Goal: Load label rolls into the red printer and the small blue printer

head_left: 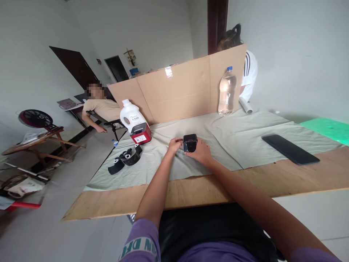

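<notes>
A small, glossy black box point(190, 143) stands on the cloth in front of me, between my two hands. My right hand point(201, 152) wraps around its right side and lower front, thumb across the near edge. At the box's left edge, the fingers of my left hand point(174, 146) are drawn together and touch it; what exactly they pinch there is too small to tell. To the left lie several black curved pieces, including a wide black band point(132, 157) with small white-and-black rolls beside it.
A red box point(141, 135) stands before a white detergent jug point(133, 115). Behind is an upright cardboard sheet point(177, 96) with a clear bottle point(227, 92) and a white roll point(246, 105). A black phone-like slab point(290, 149) lies right. Two people sit beyond the table.
</notes>
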A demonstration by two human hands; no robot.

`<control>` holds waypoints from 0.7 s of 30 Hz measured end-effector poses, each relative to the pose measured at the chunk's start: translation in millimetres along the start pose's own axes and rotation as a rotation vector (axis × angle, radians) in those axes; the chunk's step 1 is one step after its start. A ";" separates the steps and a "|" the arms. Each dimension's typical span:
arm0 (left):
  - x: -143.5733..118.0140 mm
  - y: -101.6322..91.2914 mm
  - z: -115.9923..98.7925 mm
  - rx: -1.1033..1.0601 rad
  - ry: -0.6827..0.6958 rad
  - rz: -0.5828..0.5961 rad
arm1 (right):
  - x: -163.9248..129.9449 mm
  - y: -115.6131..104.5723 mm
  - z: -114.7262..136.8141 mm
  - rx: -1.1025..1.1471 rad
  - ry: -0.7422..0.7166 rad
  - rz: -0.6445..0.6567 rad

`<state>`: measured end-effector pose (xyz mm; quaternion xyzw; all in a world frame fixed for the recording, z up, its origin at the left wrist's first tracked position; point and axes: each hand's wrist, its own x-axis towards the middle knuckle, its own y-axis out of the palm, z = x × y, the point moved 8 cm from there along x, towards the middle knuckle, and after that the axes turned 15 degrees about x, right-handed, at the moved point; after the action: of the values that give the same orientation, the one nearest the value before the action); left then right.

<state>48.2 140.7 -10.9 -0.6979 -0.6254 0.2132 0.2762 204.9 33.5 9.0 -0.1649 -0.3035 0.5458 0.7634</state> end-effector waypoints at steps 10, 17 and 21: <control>-10.2 -6.4 -9.1 -0.083 0.275 -0.121 | 2.3 -2.2 -3.9 0.046 0.032 -0.003; -9.6 -3.5 -11.8 0.070 0.199 -0.047 | 2.7 -2.4 -4.2 0.060 0.001 -0.011; -9.4 1.5 -7.6 0.266 0.054 -0.026 | 1.7 -0.6 -2.4 0.053 -0.019 0.011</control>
<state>53.0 130.4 -6.6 -0.6525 -0.5930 0.2716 0.3857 207.2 35.0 8.0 -0.1409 -0.2953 0.5595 0.7615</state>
